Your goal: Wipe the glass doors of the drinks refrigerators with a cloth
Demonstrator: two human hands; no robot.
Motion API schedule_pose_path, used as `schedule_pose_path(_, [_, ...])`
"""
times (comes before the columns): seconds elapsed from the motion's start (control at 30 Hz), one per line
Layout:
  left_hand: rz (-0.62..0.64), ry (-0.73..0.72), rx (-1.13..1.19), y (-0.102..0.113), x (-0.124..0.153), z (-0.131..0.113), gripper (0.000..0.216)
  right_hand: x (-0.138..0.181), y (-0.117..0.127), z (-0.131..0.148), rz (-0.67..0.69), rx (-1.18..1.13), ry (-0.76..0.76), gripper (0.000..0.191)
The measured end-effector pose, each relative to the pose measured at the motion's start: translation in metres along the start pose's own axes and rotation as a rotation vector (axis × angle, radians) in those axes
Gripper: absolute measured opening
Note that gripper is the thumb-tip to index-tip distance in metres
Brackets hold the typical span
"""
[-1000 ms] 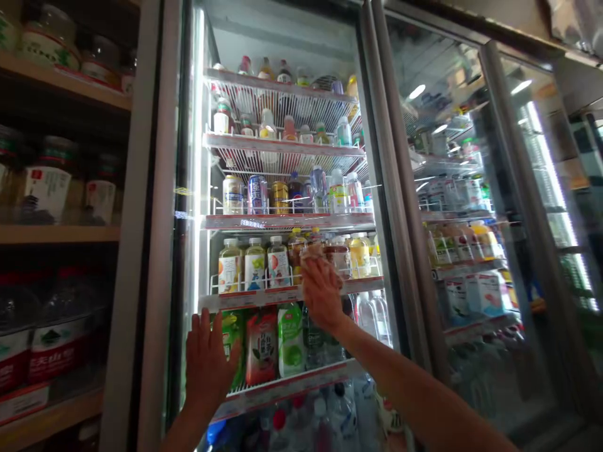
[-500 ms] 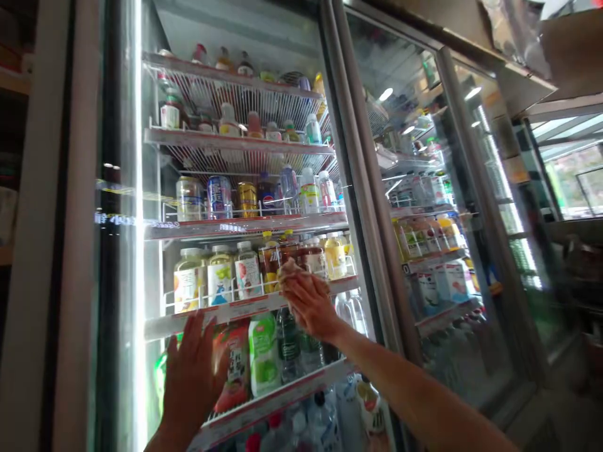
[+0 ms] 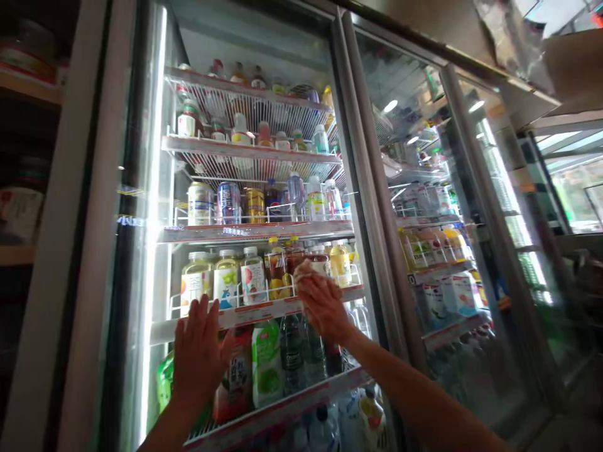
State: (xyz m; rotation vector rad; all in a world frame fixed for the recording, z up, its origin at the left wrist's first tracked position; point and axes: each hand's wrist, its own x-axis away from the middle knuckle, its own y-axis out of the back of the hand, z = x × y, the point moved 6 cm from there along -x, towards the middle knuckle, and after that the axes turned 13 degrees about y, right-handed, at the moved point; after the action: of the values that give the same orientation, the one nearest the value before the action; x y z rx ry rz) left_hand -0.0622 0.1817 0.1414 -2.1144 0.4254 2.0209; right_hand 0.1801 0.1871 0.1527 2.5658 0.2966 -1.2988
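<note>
My right hand [image 3: 325,312] is closed around a crumpled pale cloth [image 3: 304,271] and lays it against the cooler's glass door [image 3: 254,44]. Behind the glass, tea and juice bottles stand on the shelf at that height. To the left, my left hand [image 3: 198,348] is raised with fingers stretched and holds nothing. Its palm faces the glass; whether it touches cannot be made out. Beyond that hand are a red pack [image 3: 234,383] and a green carton [image 3: 267,361] on the lower shelf.
A metal door frame [image 3: 372,182] runs along the right side, with a second glass-fronted cooler section [image 3: 438,351] beyond it. A vertical light strip [image 3: 154,188] glows at the left. Dark shelving with jars [image 3: 19,207] stands at the far left.
The view has shifted, so the cooler appears farther right. My right hand and cloth have slid slightly right across the glass. My left hand has risen a little, its fingers still outstretched.
</note>
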Motion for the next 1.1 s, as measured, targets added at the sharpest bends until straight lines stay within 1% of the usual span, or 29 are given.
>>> schedule_pose_path(0.07, [-0.009,-0.010,0.007,0.001,0.000,0.000,0.066,-0.001,0.012,-0.035,-0.156,0.103,-0.303,0.045])
schedule_pose_path(0.1, [-0.010,-0.006,0.011,0.000,0.000,0.000,0.066,-0.003,0.015,-0.046,-0.226,0.148,-0.444,0.046])
schedule_pose_path(0.13, [-0.007,0.002,0.016,-0.001,0.000,0.001,0.066,-0.007,0.016,-0.049,-0.263,0.171,-0.522,0.046])
schedule_pose_path(0.17, [-0.005,0.011,0.023,-0.001,0.000,0.002,0.065,-0.014,0.013,-0.043,-0.259,0.167,-0.522,0.046])
schedule_pose_path(0.2, [-0.003,0.016,0.030,-0.002,0.000,0.002,0.065,-0.022,0.007,-0.029,-0.213,0.138,-0.443,0.046])
schedule_pose_path(0.27, [-0.002,0.010,0.043,-0.002,0.001,0.004,0.065,-0.033,-0.007,0.009,-0.059,0.041,-0.163,0.046])
schedule_pose_path(0.3, [-0.003,0.001,0.044,-0.002,0.002,0.004,0.065,-0.033,-0.013,0.026,0.014,-0.004,-0.022,0.047])
schedule_pose_path(0.33, [-0.006,-0.009,0.040,-0.001,0.002,0.005,0.064,-0.030,-0.016,0.037,0.067,-0.036,0.083,0.047])
schedule_pose_path(0.37, [-0.007,-0.019,0.032,0.000,0.003,0.006,0.063,-0.026,-0.015,0.039,0.085,-0.044,0.126,0.047])
schedule_pose_path(0.4, [-0.009,-0.028,0.023,0.000,0.003,0.006,0.063,-0.024,-0.012,0.032,0.069,-0.030,0.105,0.047])
schedule_pose_path(0.43, [-0.008,-0.034,0.013,0.001,0.004,0.006,0.062,-0.023,-0.008,0.018,0.021,0.003,0.025,0.046])
schedule_pose_path(0.5, [-0.005,-0.039,-0.002,0.001,0.004,0.006,0.062,-0.023,0.003,-0.015,-0.127,0.092,-0.231,0.045])
schedule_pose_path(0.53, [-0.004,-0.040,-0.006,0.001,0.004,0.006,0.063,-0.024,0.007,-0.025,-0.190,0.129,-0.355,0.044])
schedule_pose_path(0.57, [-0.004,-0.039,-0.008,0.001,0.004,0.006,0.063,-0.027,0.008,-0.029,-0.221,0.147,-0.430,0.044])
schedule_pose_path(0.6, [-0.003,-0.038,-0.010,0.001,0.004,0.005,0.063,-0.031,0.005,-0.024,-0.213,0.140,-0.438,0.044])
schedule_pose_path(0.63, [-0.001,-0.035,-0.010,0.001,0.005,0.005,0.063,-0.036,0.001,-0.013,-0.171,0.111,-0.379,0.043])
schedule_pose_path(0.7, [0.005,-0.026,-0.010,0.000,0.005,0.005,0.064,-0.040,-0.011,0.020,-0.023,0.013,-0.131,0.044])
schedule_pose_path(0.73, [0.013,-0.018,-0.010,-0.001,0.005,0.005,0.065,-0.037,-0.016,0.035,0.049,-0.035,0.001,0.046])
schedule_pose_path(0.77, [0.019,-0.011,-0.009,-0.001,0.005,0.005,0.065,-0.032,-0.018,0.045,0.102,-0.068,0.100,0.047])
schedule_pose_path(0.8, [0.025,-0.005,-0.006,-0.002,0.005,0.005,0.065,-0.025,-0.018,0.046,0.124,-0.078,0.146,0.047])
schedule_pose_path(0.83, [0.029,0.002,-0.003,-0.002,0.006,0.004,0.065,-0.019,-0.015,0.039,0.114,-0.065,0.130,0.047])
schedule_pose_path(0.87, [0.030,0.006,0.002,-0.002,0.006,0.004,0.065,-0.014,-0.010,0.025,0.077,-0.034,0.061,0.045])
schedule_pose_path(0.93, [0.031,0.005,0.010,-0.002,0.007,0.001,0.066,-0.007,0.002,-0.008,-0.043,0.049,-0.167,0.042])
schedule_pose_path(0.97, [0.026,0.005,0.013,-0.002,0.007,-0.001,0.066,-0.004,0.007,-0.021,-0.101,0.088,-0.287,0.042])
schedule_pose_path(1.0, [0.022,0.008,0.016,-0.003,0.008,-0.003,0.066,-0.002,0.010,-0.029,-0.145,0.114,-0.376,0.042])
schedule_pose_path(1.03, [0.021,0.014,0.017,-0.003,0.008,-0.004,0.067,-0.001,0.011,-0.031,-0.164,0.121,-0.407,0.043])
schedule_pose_path(1.07, [0.021,0.026,0.017,-0.004,0.008,-0.005,0.067,-0.002,0.009,-0.026,-0.156,0.106,-0.367,0.043])
schedule_pose_path(1.1, [0.022,0.040,0.014,-0.005,0.008,-0.005,0.067,-0.004,0.006,-0.017,-0.125,0.076,-0.266,0.044])
